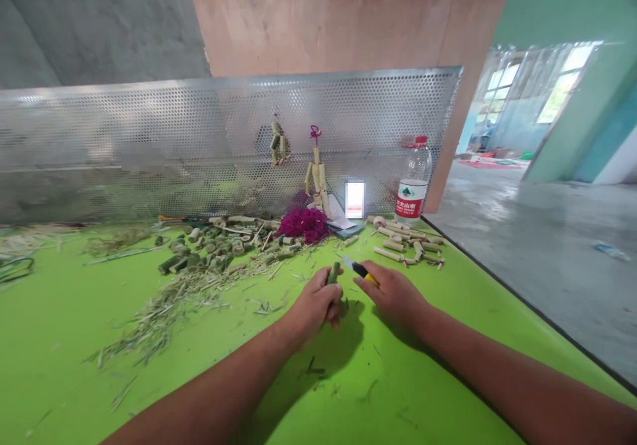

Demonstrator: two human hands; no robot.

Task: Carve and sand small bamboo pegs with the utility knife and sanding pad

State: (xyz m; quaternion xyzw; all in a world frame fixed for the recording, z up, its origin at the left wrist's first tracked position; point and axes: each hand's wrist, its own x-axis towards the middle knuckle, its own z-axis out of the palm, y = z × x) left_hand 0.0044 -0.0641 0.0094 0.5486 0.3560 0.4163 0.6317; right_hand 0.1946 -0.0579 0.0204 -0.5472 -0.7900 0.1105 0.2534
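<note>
My left hand [314,304] grips a short green bamboo piece [334,273] upright in its fist, just above the green tabletop [89,339]. My right hand [393,294] holds a yellow and black utility knife [361,270], its blade pointing left toward the bamboo. Blade and bamboo are close, but I cannot tell whether they touch. Bamboo shavings [169,312] lie in a long drift to the left of my hands. Thin green scraps are scattered beneath them.
Several cut bamboo segments [223,246] and pale bamboo rods [403,239] lie at the back, beside magenta yarn [303,225]. Bamboo figures [316,173] stand or hang against a perforated metal panel [199,120]. A water bottle [413,181] and a lit phone [355,199] stand there too. The table edge drops away at right.
</note>
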